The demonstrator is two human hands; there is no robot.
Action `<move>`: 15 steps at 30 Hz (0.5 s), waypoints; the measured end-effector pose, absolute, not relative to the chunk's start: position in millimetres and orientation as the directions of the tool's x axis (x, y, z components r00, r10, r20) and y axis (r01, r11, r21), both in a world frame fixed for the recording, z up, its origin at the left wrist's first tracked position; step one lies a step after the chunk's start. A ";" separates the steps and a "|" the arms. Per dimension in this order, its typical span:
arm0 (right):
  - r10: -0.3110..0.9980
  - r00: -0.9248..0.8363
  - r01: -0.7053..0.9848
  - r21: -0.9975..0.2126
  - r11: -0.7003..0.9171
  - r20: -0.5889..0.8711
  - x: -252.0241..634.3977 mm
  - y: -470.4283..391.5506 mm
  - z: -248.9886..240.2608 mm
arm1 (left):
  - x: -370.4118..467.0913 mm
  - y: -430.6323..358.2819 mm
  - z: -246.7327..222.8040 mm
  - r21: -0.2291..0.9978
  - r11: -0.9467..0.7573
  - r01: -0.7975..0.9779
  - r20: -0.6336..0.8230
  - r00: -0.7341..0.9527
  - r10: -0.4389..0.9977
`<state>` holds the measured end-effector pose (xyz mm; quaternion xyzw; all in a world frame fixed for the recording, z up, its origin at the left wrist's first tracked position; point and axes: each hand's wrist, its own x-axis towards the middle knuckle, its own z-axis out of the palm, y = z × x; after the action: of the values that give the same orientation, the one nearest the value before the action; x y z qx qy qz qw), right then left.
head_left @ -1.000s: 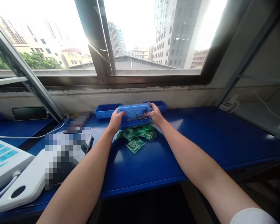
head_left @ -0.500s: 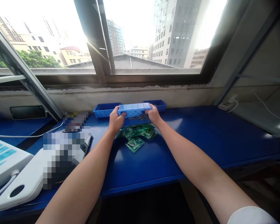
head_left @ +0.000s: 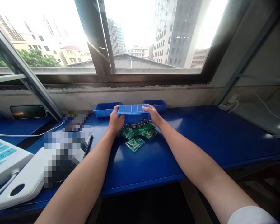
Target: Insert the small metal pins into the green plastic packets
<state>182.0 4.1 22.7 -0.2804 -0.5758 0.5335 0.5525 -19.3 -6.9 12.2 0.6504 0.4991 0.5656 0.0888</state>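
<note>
Two ends of one blue bin [head_left: 132, 109] are pinched: the left end by the left grip [head_left: 116, 120], the right end by the right grip [head_left: 154, 115], with a finger of the latter laid over the ribbed side. The bin is held tilted, its ribbed side turned upward and its mouth turned down toward the near edge of the desk [head_left: 191, 149]. A second ago, thin dark metal pieces [head_left: 140, 123] were held inside the bin; half a second later they were gathered at its lower lip. Now they are seen below that lip, strewn over the back part of a heap of green packets [head_left: 130, 133]. The bin has been tipped further, and by this the load is judged to be largely emptied out; whether any is left inside cannot be told, since the interior is mostly hidden. The foremost packet [head_left: 134, 144] has not been visibly shifted. Behind the held bin, a left rear bin [head_left: 104, 112] and a right rear bin [head_left: 162, 108] are set near the wall [head_left: 189, 95]; some small items are glimpsed in the latter. Well apart, at the far left, a white socket block [head_left: 4, 155] is placed.
</note>
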 end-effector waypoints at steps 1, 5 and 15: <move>0.905 -0.234 -0.273 -0.917 0.290 0.356 181.9 3.4 22.4 | -20.0 -6.6 11.3 0.681 -0.488 0.546 0.645 -0.132 0.753; 0.893 -0.239 -0.262 -0.911 0.318 0.380 182.3 -0.6 22.7 | -26.3 -4.2 7.5 0.702 -0.515 0.493 0.622 -0.071 0.780; 0.858 -0.230 -0.259 -0.879 0.401 0.459 184.6 -0.1 22.9 | -32.7 -2.3 8.7 0.716 -0.593 0.368 0.626 0.038 0.779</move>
<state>184.6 -0.1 22.9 -0.2446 -0.6124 0.4898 0.5703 -32.7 -2.3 8.7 0.6964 0.4117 0.5583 0.1840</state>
